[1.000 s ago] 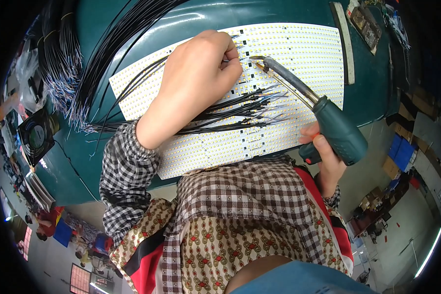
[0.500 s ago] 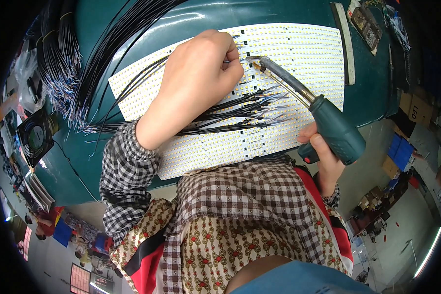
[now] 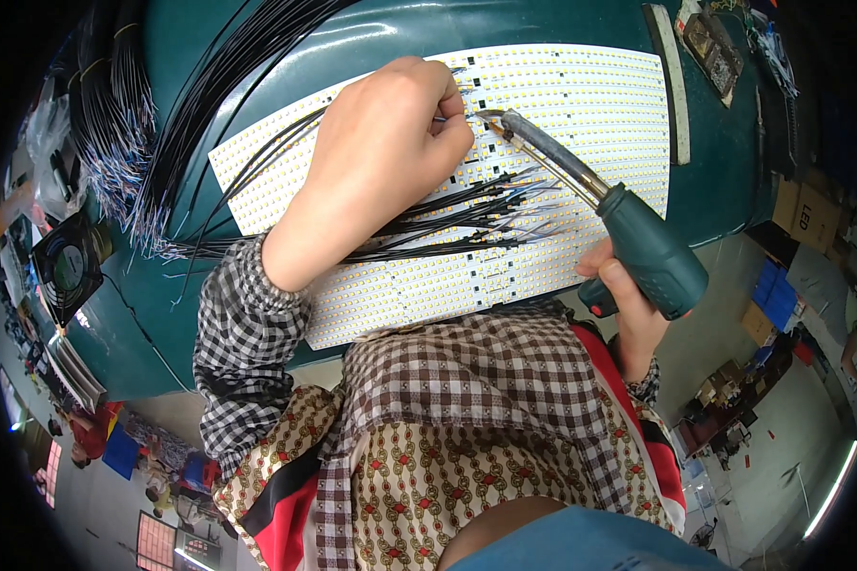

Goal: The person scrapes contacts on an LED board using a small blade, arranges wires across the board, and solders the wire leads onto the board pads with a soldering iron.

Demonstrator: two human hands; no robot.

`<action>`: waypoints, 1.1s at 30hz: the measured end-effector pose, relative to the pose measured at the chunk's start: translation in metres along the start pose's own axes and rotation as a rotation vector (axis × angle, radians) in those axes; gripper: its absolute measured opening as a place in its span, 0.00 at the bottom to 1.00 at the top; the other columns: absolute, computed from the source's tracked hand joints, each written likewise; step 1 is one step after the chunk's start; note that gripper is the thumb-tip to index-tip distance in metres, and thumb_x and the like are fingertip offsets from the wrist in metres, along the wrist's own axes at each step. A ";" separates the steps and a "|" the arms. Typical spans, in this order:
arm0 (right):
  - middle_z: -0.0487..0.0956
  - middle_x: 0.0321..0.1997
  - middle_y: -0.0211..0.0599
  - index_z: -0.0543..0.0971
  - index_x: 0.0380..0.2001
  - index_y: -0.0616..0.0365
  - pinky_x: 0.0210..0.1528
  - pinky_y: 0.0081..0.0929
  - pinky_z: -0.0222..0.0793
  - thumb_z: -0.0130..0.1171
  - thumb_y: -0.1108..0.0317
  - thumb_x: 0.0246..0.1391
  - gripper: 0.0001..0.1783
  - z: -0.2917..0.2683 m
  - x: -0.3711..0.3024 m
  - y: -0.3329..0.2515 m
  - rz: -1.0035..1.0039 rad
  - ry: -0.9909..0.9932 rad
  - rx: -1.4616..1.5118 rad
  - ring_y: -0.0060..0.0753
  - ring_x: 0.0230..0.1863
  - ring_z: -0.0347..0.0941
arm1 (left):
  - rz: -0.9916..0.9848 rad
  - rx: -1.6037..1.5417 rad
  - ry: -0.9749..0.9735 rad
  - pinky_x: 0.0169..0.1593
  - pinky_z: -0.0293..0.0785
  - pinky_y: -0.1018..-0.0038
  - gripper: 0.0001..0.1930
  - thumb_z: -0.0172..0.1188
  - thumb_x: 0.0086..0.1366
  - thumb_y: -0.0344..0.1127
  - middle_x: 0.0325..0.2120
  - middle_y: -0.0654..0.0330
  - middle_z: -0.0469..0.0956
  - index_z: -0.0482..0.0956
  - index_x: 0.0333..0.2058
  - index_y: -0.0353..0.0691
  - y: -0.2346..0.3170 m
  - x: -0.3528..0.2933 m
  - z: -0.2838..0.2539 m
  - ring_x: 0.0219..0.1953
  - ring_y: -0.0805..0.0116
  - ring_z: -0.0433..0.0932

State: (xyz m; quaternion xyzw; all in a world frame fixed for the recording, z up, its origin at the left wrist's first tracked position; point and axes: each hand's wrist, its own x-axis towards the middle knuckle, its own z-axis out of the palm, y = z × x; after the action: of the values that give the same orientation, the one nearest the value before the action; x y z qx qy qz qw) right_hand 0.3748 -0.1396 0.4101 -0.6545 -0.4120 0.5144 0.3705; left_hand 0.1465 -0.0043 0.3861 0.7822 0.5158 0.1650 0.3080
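Well left of the left fingers, a bundle of black wires [image 3: 190, 105] curves over the green table [image 3: 181, 48]. The left hand [image 3: 381, 143] pinches a thin wire [image 3: 439, 119] between closed thumb and forefinger, with the white LED board [image 3: 600, 95] spreading beneath these fingers and loose black wires [image 3: 462, 211] on it, nearer the body. Just right of the pinch is the tip of a soldering gun [image 3: 652, 247], its handle gripped in the right hand's [image 3: 640, 319] curled fingers.
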 end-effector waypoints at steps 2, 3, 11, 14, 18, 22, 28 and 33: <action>0.79 0.28 0.35 0.78 0.30 0.65 0.35 0.21 0.71 0.62 0.80 0.44 0.07 0.000 0.000 0.000 0.015 0.027 0.036 0.24 0.30 0.76 | -0.004 -0.005 -0.001 0.26 0.68 0.74 0.04 0.58 0.49 0.29 0.21 0.57 0.74 0.74 0.24 0.35 0.000 0.000 0.000 0.21 0.65 0.72; 0.79 0.28 0.36 0.78 0.30 0.66 0.35 0.22 0.71 0.62 0.80 0.44 0.06 0.000 0.001 -0.002 0.016 0.019 0.079 0.25 0.30 0.76 | -0.005 -0.006 -0.003 0.25 0.68 0.74 0.04 0.58 0.49 0.29 0.21 0.57 0.74 0.74 0.24 0.35 0.000 0.000 0.000 0.21 0.65 0.72; 0.79 0.27 0.40 0.77 0.30 0.68 0.35 0.27 0.73 0.60 0.79 0.46 0.05 0.002 0.002 -0.006 -0.004 0.034 0.187 0.29 0.29 0.76 | -0.003 -0.010 -0.009 0.26 0.68 0.74 0.04 0.58 0.49 0.29 0.21 0.57 0.74 0.74 0.24 0.35 -0.002 0.000 0.001 0.21 0.65 0.72; 0.78 0.26 0.40 0.77 0.30 0.68 0.35 0.26 0.72 0.59 0.78 0.48 0.05 0.002 0.002 -0.007 -0.036 0.043 0.163 0.30 0.29 0.75 | -0.009 -0.006 -0.005 0.26 0.68 0.73 0.04 0.58 0.49 0.29 0.21 0.57 0.74 0.74 0.23 0.35 -0.002 0.000 0.001 0.21 0.65 0.72; 0.77 0.26 0.43 0.75 0.31 0.69 0.33 0.27 0.73 0.57 0.69 0.50 0.11 0.000 0.002 -0.008 -0.064 0.055 0.135 0.32 0.28 0.75 | -0.006 -0.046 -0.030 0.28 0.69 0.68 0.06 0.58 0.50 0.29 0.24 0.55 0.74 0.74 0.27 0.35 -0.002 -0.006 -0.002 0.25 0.59 0.74; 0.75 0.27 0.42 0.73 0.32 0.70 0.30 0.27 0.74 0.54 0.64 0.53 0.15 -0.003 0.003 -0.008 -0.089 0.094 0.091 0.34 0.26 0.74 | 0.127 0.245 0.227 0.30 0.69 0.64 0.09 0.60 0.51 0.28 0.31 0.54 0.72 0.73 0.32 0.37 -0.001 -0.023 -0.007 0.30 0.56 0.73; 0.77 0.26 0.43 0.76 0.32 0.71 0.30 0.29 0.76 0.59 0.71 0.49 0.11 -0.005 0.007 -0.007 -0.071 0.203 0.230 0.34 0.25 0.76 | 0.198 0.129 0.290 0.28 0.68 0.66 0.09 0.61 0.49 0.27 0.29 0.56 0.70 0.73 0.31 0.37 0.014 -0.042 0.006 0.29 0.58 0.71; 0.76 0.26 0.43 0.75 0.33 0.71 0.30 0.30 0.77 0.59 0.71 0.49 0.12 -0.006 0.009 -0.005 -0.082 0.204 0.252 0.35 0.25 0.75 | 0.126 0.085 -0.016 0.29 0.67 0.67 0.06 0.61 0.51 0.27 0.24 0.57 0.70 0.73 0.27 0.38 0.015 -0.036 0.011 0.26 0.57 0.71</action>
State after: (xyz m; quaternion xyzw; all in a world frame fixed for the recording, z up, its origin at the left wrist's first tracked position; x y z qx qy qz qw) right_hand 0.3809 -0.1292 0.4127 -0.6344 -0.3309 0.4773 0.5101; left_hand 0.1480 -0.0448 0.3895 0.8269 0.4695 0.1558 0.2674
